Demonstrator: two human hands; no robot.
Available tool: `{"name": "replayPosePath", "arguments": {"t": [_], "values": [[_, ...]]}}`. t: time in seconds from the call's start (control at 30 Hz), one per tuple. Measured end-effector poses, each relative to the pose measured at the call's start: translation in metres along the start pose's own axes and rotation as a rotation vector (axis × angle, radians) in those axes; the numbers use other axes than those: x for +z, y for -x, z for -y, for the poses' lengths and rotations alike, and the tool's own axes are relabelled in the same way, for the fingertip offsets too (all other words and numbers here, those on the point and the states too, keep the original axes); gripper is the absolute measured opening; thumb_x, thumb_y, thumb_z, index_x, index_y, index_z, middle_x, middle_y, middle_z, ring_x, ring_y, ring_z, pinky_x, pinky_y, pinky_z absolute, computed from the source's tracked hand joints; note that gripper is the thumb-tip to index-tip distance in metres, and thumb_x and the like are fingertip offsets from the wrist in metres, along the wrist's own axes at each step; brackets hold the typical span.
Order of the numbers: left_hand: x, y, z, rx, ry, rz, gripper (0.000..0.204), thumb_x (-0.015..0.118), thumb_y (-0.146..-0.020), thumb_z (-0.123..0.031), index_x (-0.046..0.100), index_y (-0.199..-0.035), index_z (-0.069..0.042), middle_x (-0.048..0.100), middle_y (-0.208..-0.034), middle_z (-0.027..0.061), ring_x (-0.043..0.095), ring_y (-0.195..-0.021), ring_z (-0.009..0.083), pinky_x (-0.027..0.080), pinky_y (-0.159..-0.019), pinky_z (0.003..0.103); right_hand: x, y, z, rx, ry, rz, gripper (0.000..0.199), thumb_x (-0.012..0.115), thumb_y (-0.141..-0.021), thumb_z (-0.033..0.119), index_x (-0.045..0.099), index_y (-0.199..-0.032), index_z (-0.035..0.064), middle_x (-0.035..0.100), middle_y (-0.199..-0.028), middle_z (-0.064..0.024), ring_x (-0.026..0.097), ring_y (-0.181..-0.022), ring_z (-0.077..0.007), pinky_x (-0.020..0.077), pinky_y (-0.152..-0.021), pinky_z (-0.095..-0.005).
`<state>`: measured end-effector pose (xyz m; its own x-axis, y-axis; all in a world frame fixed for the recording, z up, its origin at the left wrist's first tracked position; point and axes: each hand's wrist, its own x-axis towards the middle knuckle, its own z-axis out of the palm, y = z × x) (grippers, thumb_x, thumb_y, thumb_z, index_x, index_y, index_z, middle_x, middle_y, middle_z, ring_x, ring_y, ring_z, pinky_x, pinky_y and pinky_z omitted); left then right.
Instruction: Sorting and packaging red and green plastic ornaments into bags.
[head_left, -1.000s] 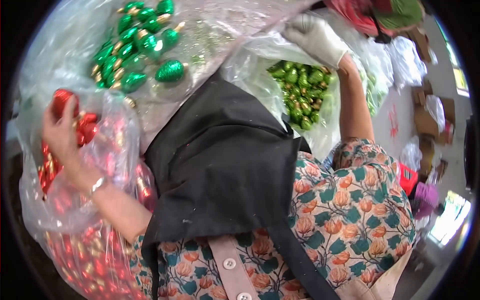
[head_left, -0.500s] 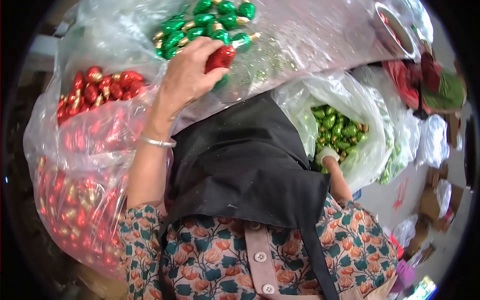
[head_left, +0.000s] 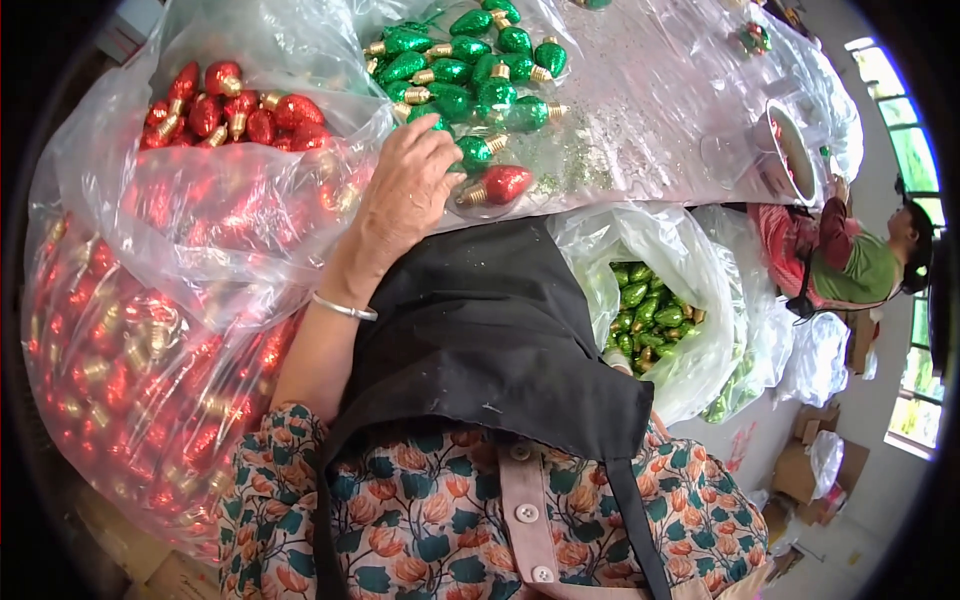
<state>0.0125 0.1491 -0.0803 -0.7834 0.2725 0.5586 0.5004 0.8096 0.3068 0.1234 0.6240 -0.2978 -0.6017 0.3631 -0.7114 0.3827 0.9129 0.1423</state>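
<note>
My left hand [head_left: 408, 185], with a bracelet at its wrist, reaches over the table's near edge. Its fingers are bent but apart, close to a green glitter bulb ornament [head_left: 428, 122] with a gold base. Just right of the hand, a red bulb ornament [head_left: 495, 187] lies loose on the table. More green bulb ornaments [head_left: 497, 92] are heaped beyond the fingers. My right hand [head_left: 618, 362] is low at the edge of a clear bag of light green bulb ornaments [head_left: 650, 310]. Only a pale covered bit of it shows; the black apron hides its fingers.
A big clear bag [head_left: 150, 350] of red bulb ornaments [head_left: 235, 105] bulges at my left. Glitter litters the plastic-covered table [head_left: 640, 100]. A white tub [head_left: 790, 150] stands at the far right, near another person [head_left: 850, 250]. Cardboard boxes [head_left: 820, 460] sit on the floor.
My left hand has let go of the red bulb, which now lies on the table. The view has shifted, showing more of the room on the right. Less of my right hand shows.
</note>
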Motion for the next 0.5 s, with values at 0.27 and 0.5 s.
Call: {"name": "replayPosePath", "arguments": {"t": [0.27,0.5], "values": [[-0.018,0.001,0.020,-0.105,0.270,-0.046,0.019,0.068,-0.077,-0.002,0.065,-0.096,-0.001,0.062,-0.104,0.0124,0.058,-0.106,0.0299,0.048,-0.088,0.036,-0.062,0.002,-0.007,-0.164,-0.593,-0.345,0.031,0.073,-0.065,0.015,0.060,-0.090,0.0037,0.066,-0.084,-0.0152,0.063,-0.072,-0.0266,0.0521,-0.070,-0.0345],[-0.007,0.001,0.014,-0.032,0.315,-0.128,0.016,0.066,-0.076,0.001,0.065,-0.092,0.001,0.060,-0.094,0.0118,0.058,-0.094,0.0286,0.049,-0.081,0.036,-0.291,0.217,0.195,-1.226,-0.790,-0.804,0.051,0.074,-0.072,0.017,0.055,-0.115,0.0000,0.063,-0.101,-0.0098,0.062,-0.088,-0.0165,0.0508,-0.081,-0.0301]]}}
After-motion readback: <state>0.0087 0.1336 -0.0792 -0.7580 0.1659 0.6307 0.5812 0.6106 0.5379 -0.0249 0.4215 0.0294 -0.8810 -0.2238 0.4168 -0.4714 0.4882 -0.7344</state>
